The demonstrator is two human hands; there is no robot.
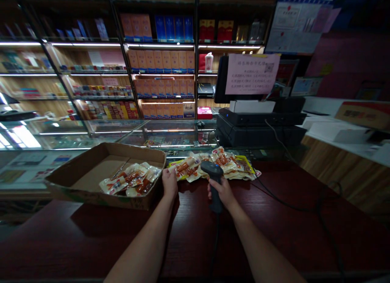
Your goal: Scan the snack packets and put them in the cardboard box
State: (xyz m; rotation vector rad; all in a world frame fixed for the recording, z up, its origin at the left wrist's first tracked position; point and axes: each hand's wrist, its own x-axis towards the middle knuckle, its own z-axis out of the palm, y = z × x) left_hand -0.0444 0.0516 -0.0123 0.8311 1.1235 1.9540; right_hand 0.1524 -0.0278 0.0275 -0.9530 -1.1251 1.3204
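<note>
My right hand (222, 192) grips a dark handheld barcode scanner (213, 173), its head aimed at a pile of snack packets (225, 163) on the dark red counter (91, 242). My left hand (170, 181) is closed on the edge of one packet (185, 168) at the left end of that pile. Just left of it stands a shallow cardboard box (91, 169) with several similar packets (134, 180) inside. The scanner's cable (215, 242) runs down toward me between my arms.
A black register with a screen and pink notice (252, 73) stands behind the pile. A glass display case (122, 132) and lit shelves of cartons (164, 83) fill the back. Another cable (292, 205) crosses the counter at right, beside a wooden side counter (344, 173).
</note>
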